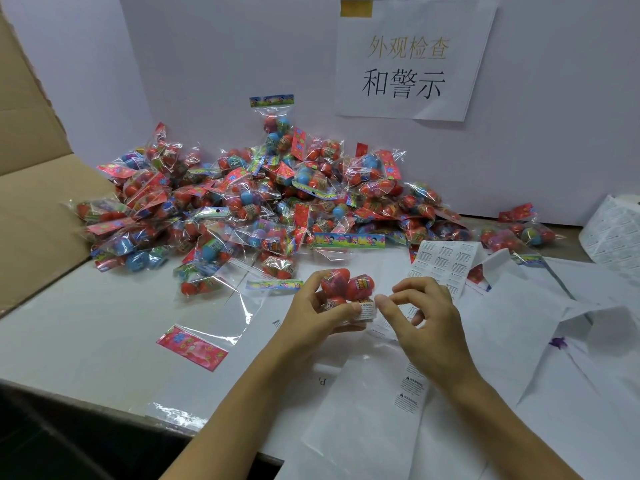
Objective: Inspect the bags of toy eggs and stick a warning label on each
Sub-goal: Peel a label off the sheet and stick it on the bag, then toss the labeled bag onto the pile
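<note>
Left hand (313, 308) wrapped round a bag of eggs (348, 292), fingers curled over the top, thumb clamped along the near side, lifting it just clear of the table (86, 327). Right hand (424, 315) alongside, thumb and forefinger pinched together at the edge of a small white warning label (367, 310) lying against the bag's near face. Stuck down already or only touching: cannot tell from here. Held up and turned this way, most likely, to give the label a firm, visible patch of plastic and a thumb behind it to press against. Label sheet (440, 263) propped just beyond the right hand, within easy reach for the next peel. Spent backing paper (377, 420) spread under the wrists, a few labels left on it. Roll of labels (614, 230) waiting at the far right edge. Big heap of bags (239, 206) banked against the white board behind, near enough to grab from without stretching. Cardboard box flap (31, 188) open on the left, perhaps for finished bags, though nothing shows that for sure. Empty clear bag (207, 332) lying flat to the left of the hands. Paper sign (412, 60) taped on the board above. Next up, by the look of it: a firm press to smooth the label flat.
</note>
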`<state>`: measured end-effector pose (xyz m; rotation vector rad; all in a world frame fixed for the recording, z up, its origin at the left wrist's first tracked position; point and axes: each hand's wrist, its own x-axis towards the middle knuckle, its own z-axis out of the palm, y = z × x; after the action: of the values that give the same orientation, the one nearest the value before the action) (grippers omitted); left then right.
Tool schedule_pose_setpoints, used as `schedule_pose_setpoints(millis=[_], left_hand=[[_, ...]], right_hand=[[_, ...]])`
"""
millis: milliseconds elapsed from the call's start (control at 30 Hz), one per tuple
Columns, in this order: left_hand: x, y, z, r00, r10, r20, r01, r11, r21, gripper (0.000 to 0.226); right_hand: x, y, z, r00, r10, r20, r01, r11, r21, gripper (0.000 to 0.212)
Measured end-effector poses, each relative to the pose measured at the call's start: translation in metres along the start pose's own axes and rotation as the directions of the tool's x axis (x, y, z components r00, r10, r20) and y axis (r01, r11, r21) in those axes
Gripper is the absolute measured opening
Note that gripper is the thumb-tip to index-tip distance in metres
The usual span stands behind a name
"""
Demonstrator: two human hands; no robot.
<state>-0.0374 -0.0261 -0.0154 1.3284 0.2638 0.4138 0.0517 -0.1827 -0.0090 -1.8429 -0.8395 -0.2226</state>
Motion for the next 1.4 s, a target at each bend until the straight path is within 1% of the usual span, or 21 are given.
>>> schedule_pose_setpoints(millis=[133, 267, 333, 433, 467, 500, 567, 600, 667, 700, 800, 967, 1000, 1033, 1067, 1100, 1167, 1233, 1300, 1367, 1400], left_hand=[[0.0000, -0.0005, -0.0001, 1.000, 0.003, 0.008, -0.003, 1.000, 0.009, 0.056], [0.0012, -0.0016, -0.0003, 1.000, -0.001, -0.005, 0.001, 1.000, 0.001, 0.056], [0.0019, -0.0019, -0.0009, 1.000, -0.002, -0.008, 0.002, 1.000, -0.015, 0.056], [0.0020, -0.0027, -0.0021, 1.000, 0.012, -0.010, -0.013, 0.999, -0.042, 0.052], [0.0022, -0.0029, -0.0026, 1.000, 0.016, -0.010, -0.016, 0.999, -0.047, 0.050], [0.0025, -0.0032, -0.0028, 1.000, 0.015, -0.011, -0.016, 0.999, -0.049, 0.050], [0.0037, -0.0039, -0.0033, 1.000, 0.011, -0.013, -0.011, 0.999, -0.049, 0.049], [0.0043, -0.0043, -0.0034, 1.000, 0.007, -0.012, -0.007, 0.999, -0.048, 0.050], [0.0050, -0.0047, -0.0036, 1.000, -0.002, -0.015, 0.002, 0.999, -0.052, 0.051], [0.0050, -0.0046, -0.0038, 1.000, -0.002, -0.017, 0.001, 0.998, -0.055, 0.051], [0.0050, -0.0040, -0.0045, 1.000, 0.010, -0.011, -0.011, 0.999, -0.050, 0.050], [0.0042, -0.0036, -0.0038, 1.000, -0.001, -0.006, 0.000, 0.997, -0.074, 0.052], [0.0035, -0.0034, -0.0037, 1.000, -0.001, 0.009, 0.001, 0.997, -0.074, 0.054], [0.0027, -0.0030, -0.0036, 1.000, 0.002, 0.031, 0.001, 0.997, -0.073, 0.057], [0.0019, -0.0029, -0.0036, 0.998, 0.007, 0.056, -0.003, 0.998, -0.069, 0.061], [0.0009, -0.0029, -0.0033, 0.997, 0.013, 0.080, -0.008, 0.998, -0.062, 0.066], [-0.0008, -0.0029, -0.0023, 0.992, 0.012, 0.124, -0.007, 0.999, -0.041, 0.074], [-0.0021, -0.0025, -0.0011, 0.987, 0.003, 0.160, 0.002, 0.999, -0.033, 0.074], [-0.0027, -0.0017, -0.0011, 0.985, -0.011, 0.174, 0.019, 0.999, -0.041, 0.068], [-0.0034, 0.0000, -0.0010, 0.983, -0.037, 0.179, 0.047, 0.998, -0.052, 0.064], [-0.0042, 0.0007, -0.0005, 0.981, -0.053, 0.186, 0.062, 0.997, -0.044, 0.063]], right_hand=[[0.0006, 0.0025, 0.0004, 1.000, 0.004, 0.022, -0.003, 0.999, -0.044, 0.011], [0.0015, 0.0045, 0.0009, 1.000, 0.020, 0.010, -0.019, 1.000, -0.009, 0.013], [0.0017, 0.0036, 0.0002, 1.000, 0.013, 0.027, -0.013, 1.000, 0.006, 0.011], [0.0007, 0.0014, -0.0006, 0.998, -0.015, 0.063, 0.013, 1.000, 0.026, 0.032], [0.0004, 0.0007, -0.0007, 0.997, -0.018, 0.070, 0.016, 0.999, 0.034, 0.032], [0.0001, 0.0009, -0.0004, 0.997, -0.020, 0.077, 0.016, 0.999, 0.044, 0.027], [0.0006, 0.0038, 0.0001, 0.996, -0.014, 0.087, 0.010, 0.999, 0.036, 0.009], [0.0008, 0.0045, 0.0003, 0.995, -0.012, 0.095, 0.009, 1.000, 0.027, 0.012], [0.0001, 0.0056, 0.0002, 0.994, -0.012, 0.106, 0.010, 1.000, 0.025, 0.025], [0.0001, 0.0045, -0.0003, 0.994, -0.015, 0.112, 0.011, 0.999, 0.033, 0.025], [-0.0007, 0.0017, -0.0013, 0.991, -0.035, 0.128, 0.028, 0.998, 0.054, 0.016], [0.0000, 0.0033, -0.0008, 0.990, -0.020, 0.138, 0.013, 0.999, 0.053, 0.028], [0.0002, 0.0026, -0.0005, 0.991, -0.016, 0.132, 0.008, 0.998, 0.066, 0.025], [0.0007, 0.0027, -0.0005, 0.993, -0.014, 0.117, 0.005, 0.997, 0.075, 0.018], [0.0011, 0.0014, -0.0007, 0.994, 0.000, 0.106, -0.009, 0.996, 0.085, 0.009], [0.0013, 0.0008, -0.0004, 0.996, 0.007, 0.091, -0.014, 0.997, 0.077, 0.015], [0.0013, 0.0024, -0.0002, 0.996, 0.029, 0.089, -0.033, 0.999, 0.043, 0.036], [0.0026, 0.0031, -0.0003, 0.990, 0.076, 0.119, -0.080, 0.996, 0.030, 0.044], [0.0034, 0.0028, -0.0006, 0.978, 0.136, 0.160, -0.154, 0.982, 0.109, 0.041], [0.0054, 0.0022, -0.0022, 0.962, 0.204, 0.182, -0.245, 0.938, 0.245, 0.031], [0.0065, 0.0022, -0.0036, 0.957, 0.230, 0.179, -0.274, 0.918, 0.287, 0.026]])
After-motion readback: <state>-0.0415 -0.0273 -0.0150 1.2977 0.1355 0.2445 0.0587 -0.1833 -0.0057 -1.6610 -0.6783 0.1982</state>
